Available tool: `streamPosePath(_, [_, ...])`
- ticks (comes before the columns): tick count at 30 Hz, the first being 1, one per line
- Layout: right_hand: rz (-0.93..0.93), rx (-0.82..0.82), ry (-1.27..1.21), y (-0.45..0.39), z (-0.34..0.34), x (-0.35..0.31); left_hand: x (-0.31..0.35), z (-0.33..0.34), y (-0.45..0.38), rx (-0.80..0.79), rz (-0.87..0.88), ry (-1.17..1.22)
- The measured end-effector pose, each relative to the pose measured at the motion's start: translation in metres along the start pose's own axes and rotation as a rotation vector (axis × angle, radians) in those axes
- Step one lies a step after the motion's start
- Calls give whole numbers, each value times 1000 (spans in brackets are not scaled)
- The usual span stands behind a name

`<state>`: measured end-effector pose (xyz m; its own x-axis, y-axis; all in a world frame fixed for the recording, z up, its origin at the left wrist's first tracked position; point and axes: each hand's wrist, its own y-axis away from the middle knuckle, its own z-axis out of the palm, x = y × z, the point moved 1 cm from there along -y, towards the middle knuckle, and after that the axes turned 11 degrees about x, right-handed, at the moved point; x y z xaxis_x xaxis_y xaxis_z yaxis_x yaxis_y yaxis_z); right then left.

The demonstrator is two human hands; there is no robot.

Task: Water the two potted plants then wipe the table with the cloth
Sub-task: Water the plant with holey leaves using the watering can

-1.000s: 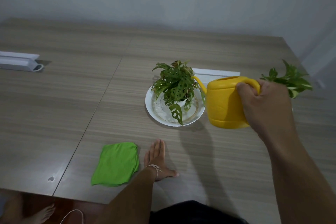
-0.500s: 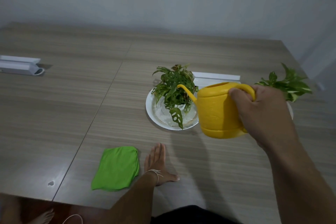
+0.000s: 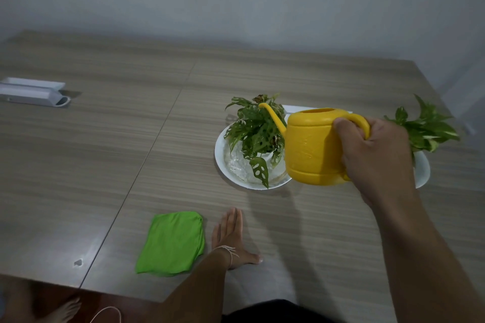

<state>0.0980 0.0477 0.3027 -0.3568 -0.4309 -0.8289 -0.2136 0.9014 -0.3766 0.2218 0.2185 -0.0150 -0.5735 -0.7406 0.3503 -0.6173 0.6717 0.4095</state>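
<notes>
My right hand grips the handle of a yellow watering can, held above the table with its thin spout over the leaves of the holey-leaved plant. That plant stands in a white dish. A second potted plant with variegated leaves sits on another white dish to the right, partly hidden behind my hand. My left hand rests flat on the table, fingers straight, just right of a folded green cloth.
A white box-like object lies at the far left of the wooden table. A flat white piece lies behind the first plant. The table's near edge runs along the bottom, with a bare foot below it.
The watering can has moved left and its spout has risen over the first plant's leaves. My left hand and the cloth have stayed put.
</notes>
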Motion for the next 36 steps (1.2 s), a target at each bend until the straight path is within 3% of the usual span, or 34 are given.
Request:
streamPosePath(20, [-26, -25, 150, -1, -13, 11, -1, 1, 0, 2, 1, -6])
streamPosePath(36, [0, -62, 59, 7, -11, 7, -1, 2, 1, 9, -10, -6])
